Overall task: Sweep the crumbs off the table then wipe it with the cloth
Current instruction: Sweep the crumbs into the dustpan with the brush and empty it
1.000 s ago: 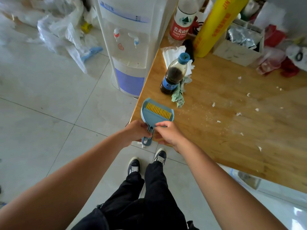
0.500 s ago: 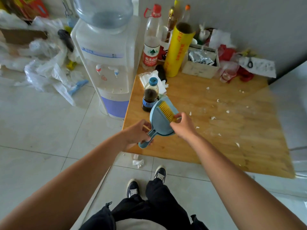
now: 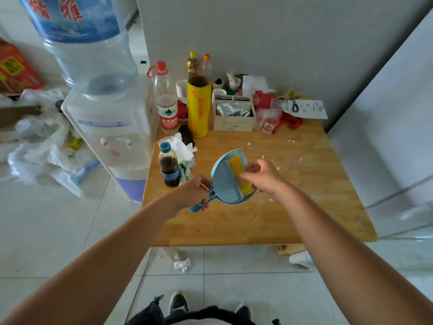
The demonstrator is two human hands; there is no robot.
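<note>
L hand point(image 3: 194, 193) grips the handle of the blue dustpan point(image 3: 223, 184), held tilted above the table point(image 3: 257, 226) w/ both arms stretched fwd. R hand point(image 3: 264, 177) has its fingers curled on the yellow brush point(image 3: 239, 173) lying in the pan. Crumbs point(image 3: 264, 200) are scattered over the wood. The greenish cloth point(image 3: 186, 171) lies crumpled by the dark bottle point(image 3: 169, 168) near the left edge. A yellow roll point(image 3: 198, 109), a box point(image 3: 234, 118) & other clutter stand at the back; a water dispenser point(image 3: 110, 127) stands left of the table.

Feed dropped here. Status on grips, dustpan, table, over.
Left grip holds dustpan handle; right grip pinches yellow brush in it. Crumbs unswept on table. Dark bottle at left edge.
</note>
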